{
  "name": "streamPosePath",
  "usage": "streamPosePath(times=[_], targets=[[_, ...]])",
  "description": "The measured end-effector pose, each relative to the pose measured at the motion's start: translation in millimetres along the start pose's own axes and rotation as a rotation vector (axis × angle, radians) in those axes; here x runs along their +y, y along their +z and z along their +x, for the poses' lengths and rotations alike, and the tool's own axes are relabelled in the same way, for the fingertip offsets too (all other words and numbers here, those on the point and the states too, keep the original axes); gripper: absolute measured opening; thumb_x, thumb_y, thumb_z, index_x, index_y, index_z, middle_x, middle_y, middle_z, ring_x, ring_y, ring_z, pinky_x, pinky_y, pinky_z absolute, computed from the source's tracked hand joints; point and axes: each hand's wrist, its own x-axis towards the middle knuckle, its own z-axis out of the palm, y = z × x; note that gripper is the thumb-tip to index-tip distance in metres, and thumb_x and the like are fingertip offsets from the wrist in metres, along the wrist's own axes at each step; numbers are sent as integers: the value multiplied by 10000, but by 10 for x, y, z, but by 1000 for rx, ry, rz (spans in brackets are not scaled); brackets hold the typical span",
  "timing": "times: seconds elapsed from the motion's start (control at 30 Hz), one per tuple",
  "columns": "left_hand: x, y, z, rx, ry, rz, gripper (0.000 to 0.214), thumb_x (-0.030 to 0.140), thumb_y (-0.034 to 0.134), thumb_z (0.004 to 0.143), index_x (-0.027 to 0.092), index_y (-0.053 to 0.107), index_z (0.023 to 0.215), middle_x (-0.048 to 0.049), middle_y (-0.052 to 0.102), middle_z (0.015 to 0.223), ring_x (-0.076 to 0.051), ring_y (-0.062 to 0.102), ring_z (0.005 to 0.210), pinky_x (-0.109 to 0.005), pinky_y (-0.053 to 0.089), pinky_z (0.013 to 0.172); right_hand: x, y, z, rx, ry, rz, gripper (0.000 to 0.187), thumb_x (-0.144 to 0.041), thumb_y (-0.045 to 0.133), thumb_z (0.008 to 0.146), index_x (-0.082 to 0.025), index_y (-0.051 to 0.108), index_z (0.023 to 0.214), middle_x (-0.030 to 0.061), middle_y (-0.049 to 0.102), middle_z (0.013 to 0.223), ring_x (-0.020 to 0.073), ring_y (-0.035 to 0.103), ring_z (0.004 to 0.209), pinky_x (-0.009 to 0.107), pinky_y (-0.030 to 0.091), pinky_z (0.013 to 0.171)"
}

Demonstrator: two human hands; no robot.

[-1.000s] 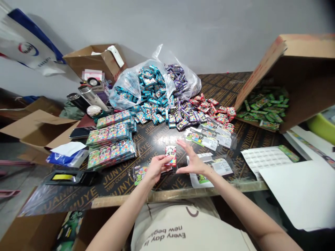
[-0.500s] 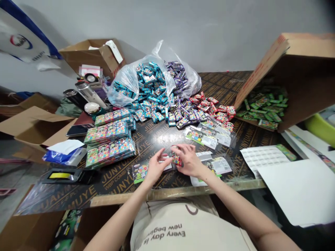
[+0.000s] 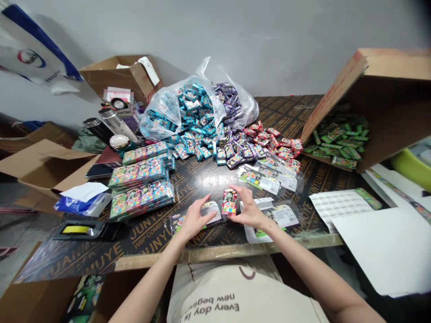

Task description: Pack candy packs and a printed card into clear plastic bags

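My right hand (image 3: 252, 211) pinches a small red printed box (image 3: 229, 202) by its near and far ends, its picture side facing up. To the left, my left hand (image 3: 194, 219) has thumb and fingers spread, with nothing between them. Partly under it lies a clear plastic packet with a printed card (image 3: 212, 210). More such packets (image 3: 286, 214) lie beside and beyond my right hand. Farther back are loose red boxes (image 3: 269, 137), purple boxes (image 3: 237, 150) and blue boxes (image 3: 198, 146).
Stacks of wrapped boxes (image 3: 143, 195), a tape dispenser (image 3: 84, 229) and bottles (image 3: 116, 121) stand on the left. Plastic bags (image 3: 161, 114) of boxes are at the back. A tilted carton (image 3: 336, 94) holds green boxes at right, near white sheets (image 3: 387, 246).
My left hand has drawn slightly left, away from the red box. My right fingers have shifted to its ends, so its printed face now shows.
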Motion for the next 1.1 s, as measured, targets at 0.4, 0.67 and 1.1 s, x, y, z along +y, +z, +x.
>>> streamPosePath(times=[0.4,0.67,1.1], targets=[[-173,-74,-15,-98,308,595,1059,332,695,569,194,41,1390,-91,485,1205,-248,436,1104,-444,257,1008,250,81,-81,-248,-73,-13,1044,-600,688,514,-217,212,1361,115,490,1205,275,427,1099,434,199,964],[-31,-64,125,-16,207,490,952,359,640,636,212,69,1384,-77,482,1204,-231,487,1082,-382,358,951,112,103,-125,-25,29,-66,902,-562,603,665,-225,159,1374,117,403,1328,263,274,1268,470,73,1036],[-8,163,350,-385,133,1112,749,128,460,604,304,324,1319,-83,354,1330,-275,371,1183,-398,366,898,2323,-1709,-106,481,1084,-595,631,-484,484,783,-234,279,1325,163,207,1413,299,185,1285,479,259,923]])
